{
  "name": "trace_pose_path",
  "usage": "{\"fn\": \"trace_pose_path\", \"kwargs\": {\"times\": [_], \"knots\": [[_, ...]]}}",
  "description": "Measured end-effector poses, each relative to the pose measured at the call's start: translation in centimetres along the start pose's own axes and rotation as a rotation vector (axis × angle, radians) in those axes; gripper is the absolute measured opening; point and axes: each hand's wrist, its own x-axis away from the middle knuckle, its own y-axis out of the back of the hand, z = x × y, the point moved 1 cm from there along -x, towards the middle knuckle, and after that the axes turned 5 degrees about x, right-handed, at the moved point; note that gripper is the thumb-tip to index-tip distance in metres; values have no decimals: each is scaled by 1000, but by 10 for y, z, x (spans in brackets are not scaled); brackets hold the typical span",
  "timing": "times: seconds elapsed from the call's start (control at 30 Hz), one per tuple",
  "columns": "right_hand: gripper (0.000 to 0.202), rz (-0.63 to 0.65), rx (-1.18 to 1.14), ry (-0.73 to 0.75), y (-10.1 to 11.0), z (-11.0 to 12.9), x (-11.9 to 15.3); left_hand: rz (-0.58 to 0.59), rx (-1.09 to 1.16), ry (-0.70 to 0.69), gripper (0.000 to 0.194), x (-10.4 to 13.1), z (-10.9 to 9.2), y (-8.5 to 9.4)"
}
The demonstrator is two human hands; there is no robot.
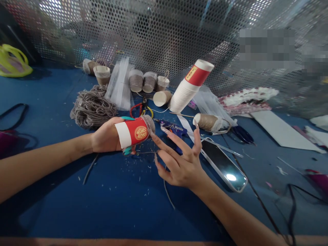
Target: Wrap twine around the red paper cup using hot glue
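My left hand (107,135) is wrapped around a red and white paper cup (135,132), which lies tilted on its side with its base pointing right. Grey cord (149,122) is wound around the base end of the cup. My right hand (179,159) pinches a strand of this cord between thumb and a finger; its tail (168,194) hangs below. One fingertip of that hand reaches the wound end, while its other fingers are spread. Behind the cup lie scissors (141,110) with red and yellow handles, and a blue glue gun (173,128) rests behind my right hand.
A bundle of grey cord (93,107) lies left, near several cord-wrapped cups (136,80). A leaning stack of paper cups (186,92) stands at the back. To the right are a phone (225,167), a wrapped cup (207,123) and white board (284,130). Perforated metal (153,34) borders the blue table.
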Motion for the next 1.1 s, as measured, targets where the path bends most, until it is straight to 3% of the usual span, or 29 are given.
{"fn": "trace_pose_path", "kwargs": {"times": [0.53, 0.73, 1.1], "knots": [[9, -12, -7, 8, 5, 0, 0, -1, 72, 11, 50, 1, 2, 2], [10, -23, 3, 30, 5, 0, -1, 65, 122, 3, 51, 0, 2, -2], [9, 30, -48, -1, 3, -1, -1, 71, 141, 6, 56, 2, 1, -3]]}}
